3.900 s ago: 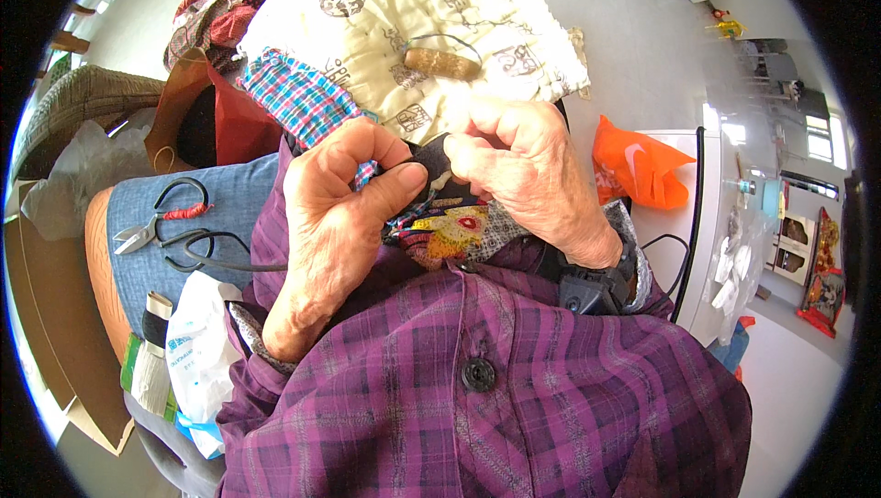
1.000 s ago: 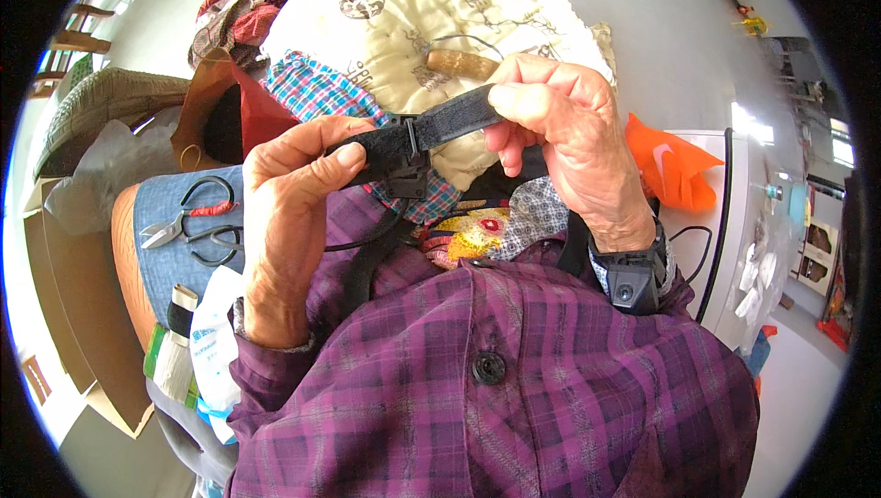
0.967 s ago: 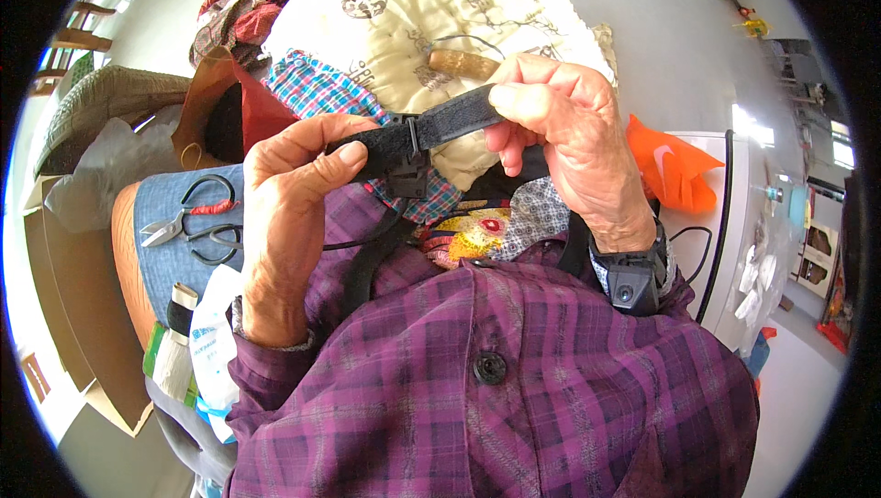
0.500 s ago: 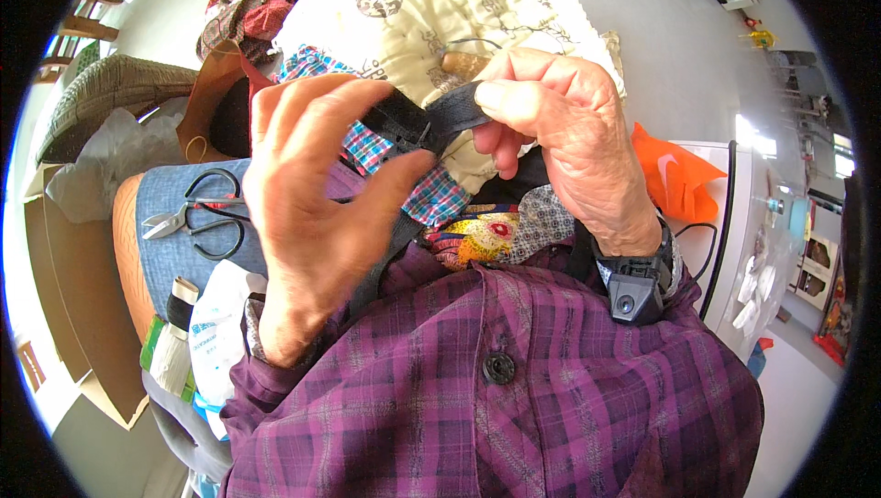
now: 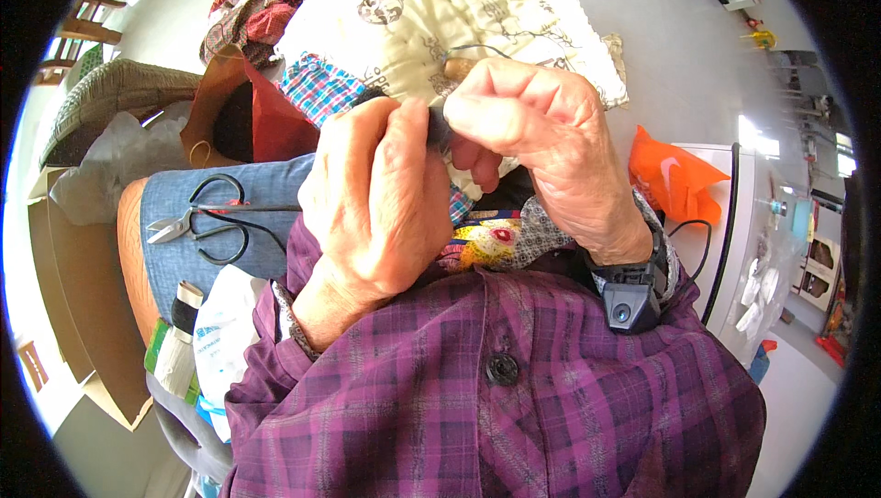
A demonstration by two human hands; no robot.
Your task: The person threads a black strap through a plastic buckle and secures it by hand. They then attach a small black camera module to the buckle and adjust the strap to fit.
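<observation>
Black strap (image 5: 439, 129): lies between the two hands, in front of the chest, above the lap. Only a short stretch shows, in the gap between left fingertips and right thumb; the rest is covered. Long axis appears to run crosswise, hand to hand, but too little shows to fix its tilt. Both hands are at it; neither is clearly nearer.

Right hand (image 5: 541, 145): thumb and forefinger pinch the strap's right part; other fingers curl loosely below. Left hand (image 5: 374, 195): back toward the viewer, fingers bent over the strap's left side. Its fingertips are hidden, so cannot tell how firmly, or whether, it grips. A black piece juts out beyond its knuckles; whether it joins the strap is unclear.

Materials: strap dark, matte, flat, band-like. Beyond the hands, a cream quilted cloth (image 5: 514, 16), puffy, dark-printed; on it a tan, rounded wooden handle (image 5: 457, 67), partly behind the right hand. Checked cloth (image 5: 321, 87), blue and pink, gathered, just beyond the left hand. On blue denim (image 5: 266, 181) to the left: scissors (image 5: 174, 226), bare metal blades, black looped handles, red wrapping. Right side: crumpled orange bag (image 5: 674, 172), thin and creased.
</observation>
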